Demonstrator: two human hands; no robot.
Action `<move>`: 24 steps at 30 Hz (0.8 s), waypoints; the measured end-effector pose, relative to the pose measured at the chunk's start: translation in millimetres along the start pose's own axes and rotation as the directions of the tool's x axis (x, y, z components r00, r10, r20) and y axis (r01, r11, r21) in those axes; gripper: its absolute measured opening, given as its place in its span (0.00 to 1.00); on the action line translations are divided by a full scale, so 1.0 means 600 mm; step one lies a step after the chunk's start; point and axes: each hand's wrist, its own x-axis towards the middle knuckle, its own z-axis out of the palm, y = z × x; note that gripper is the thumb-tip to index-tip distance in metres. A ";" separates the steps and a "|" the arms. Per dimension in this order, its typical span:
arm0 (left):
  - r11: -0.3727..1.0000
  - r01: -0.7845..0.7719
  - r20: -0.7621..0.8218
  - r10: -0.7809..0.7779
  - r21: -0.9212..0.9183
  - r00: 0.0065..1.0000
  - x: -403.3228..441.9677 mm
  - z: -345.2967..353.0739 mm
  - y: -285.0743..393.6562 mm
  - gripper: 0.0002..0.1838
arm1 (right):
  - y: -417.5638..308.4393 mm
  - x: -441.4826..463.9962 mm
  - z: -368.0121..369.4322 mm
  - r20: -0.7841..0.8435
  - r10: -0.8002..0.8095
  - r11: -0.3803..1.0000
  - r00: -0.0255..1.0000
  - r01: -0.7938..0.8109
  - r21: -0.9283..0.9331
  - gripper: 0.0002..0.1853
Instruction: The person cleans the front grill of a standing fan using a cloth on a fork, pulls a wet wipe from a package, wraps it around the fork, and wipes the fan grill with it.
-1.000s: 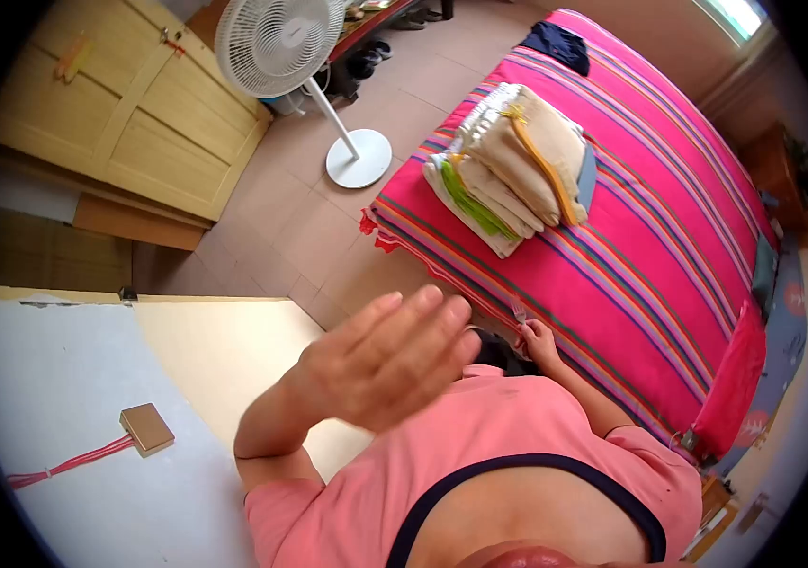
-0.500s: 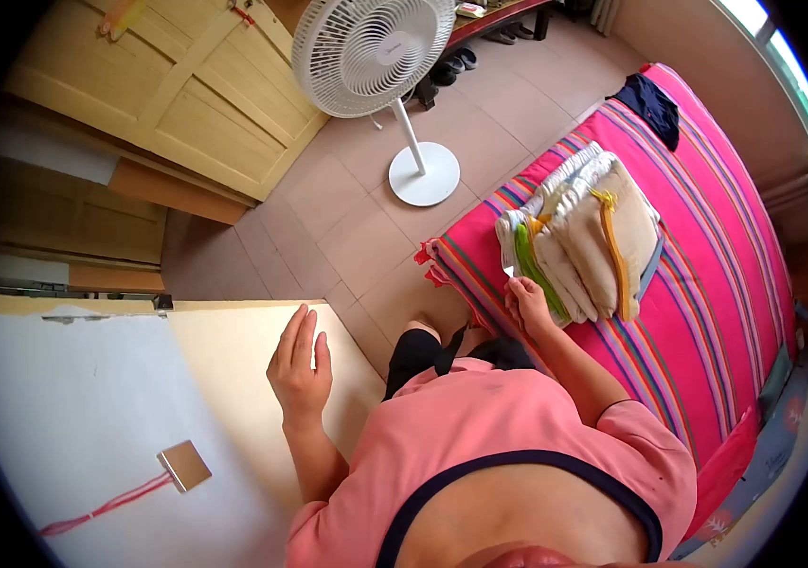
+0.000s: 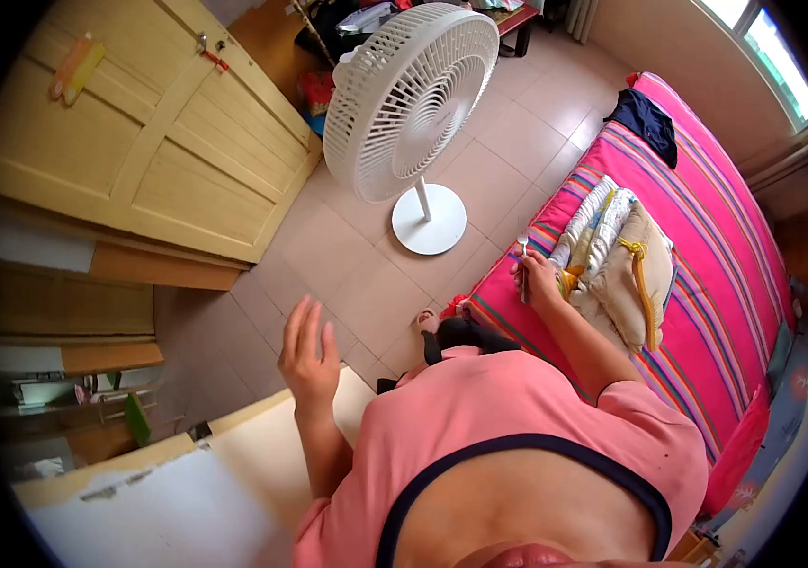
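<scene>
Fingers of the right hand grasp the fork by its handle, tines beyond them; a firm grip, tines angled away from the folded cloths just right of those fingers, should avoid snagging. Left hand: fingers loosely extended, empty.

1. A white standing fan rests its round base on the floor, which is laid with pinkish-beige tiles
2. Left of the fan is a panelled door of pale yellowish wood
3. Right of the fan is a bed under a bright pink cover with multicoloured stripes
4. Farther right of the fan, past the bed, a tan-pink wall holds a window bright with daylight, and the tiles between fan and bed catch some sheen
5. Behind the fan, partly cut off, are a reddish-edged table and a pale pleated curtain
</scene>
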 end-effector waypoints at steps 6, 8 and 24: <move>0.964 -0.220 -0.019 0.220 -0.148 0.975 0.141 0.065 0.008 0.12 | -0.006 0.022 0.090 0.024 -0.023 1.000 0.999 0.023 -0.001 0.11; 0.927 -0.195 0.003 0.207 -0.321 0.978 0.168 0.088 0.017 0.09 | -0.021 0.024 0.129 0.016 -0.030 1.000 0.999 0.030 0.001 0.11; 0.229 0.896 0.918 -0.023 -0.380 0.395 0.354 0.608 0.165 0.25 | -0.290 0.437 -0.016 0.026 -0.049 0.999 0.998 0.048 0.019 0.10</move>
